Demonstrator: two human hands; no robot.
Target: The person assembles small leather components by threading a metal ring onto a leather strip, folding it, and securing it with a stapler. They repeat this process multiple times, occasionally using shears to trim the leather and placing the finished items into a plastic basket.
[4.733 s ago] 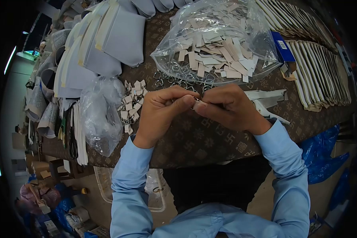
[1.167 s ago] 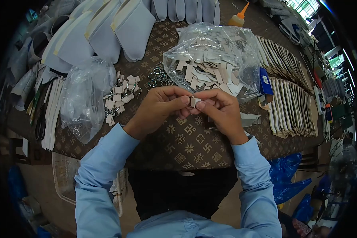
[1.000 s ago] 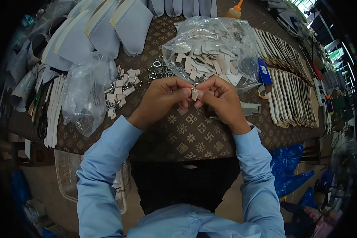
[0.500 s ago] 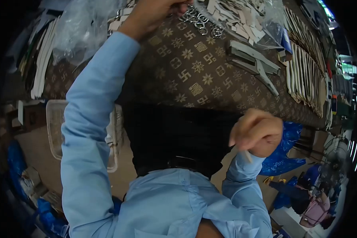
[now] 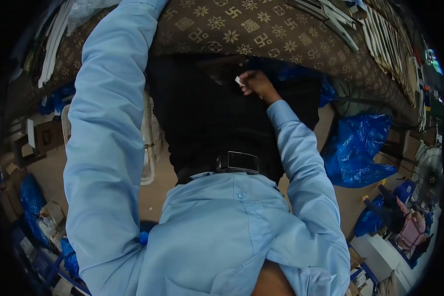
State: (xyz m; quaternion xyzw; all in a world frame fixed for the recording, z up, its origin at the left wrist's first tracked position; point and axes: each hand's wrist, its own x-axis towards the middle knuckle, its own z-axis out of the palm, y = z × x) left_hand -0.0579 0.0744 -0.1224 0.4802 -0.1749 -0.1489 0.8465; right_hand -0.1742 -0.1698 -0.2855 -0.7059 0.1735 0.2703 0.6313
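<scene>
My right hand (image 5: 257, 86) is over the dark trousers (image 5: 202, 113), just below the edge of the patterned table cover (image 5: 222, 37). Its fingers pinch a small white piece (image 5: 239, 81) that looks like paper or card. Of my left arm only the blue sleeve (image 5: 108, 98) shows, stretched forward over the cover; the hand lies beyond the top of the view.
A grey plier-type stapler (image 5: 328, 18) lies on the cover at the upper right, beside a row of stacked flat pieces (image 5: 387, 47). Blue plastic bags (image 5: 357, 153) hang and lie at the right. A white plastic basket (image 5: 150, 143) is partly behind my left sleeve.
The view has tipped downward, so the metal rings and pale scraps are out of sight. My right hand has gone from the right side to over my lap. My left hand has left the view.
</scene>
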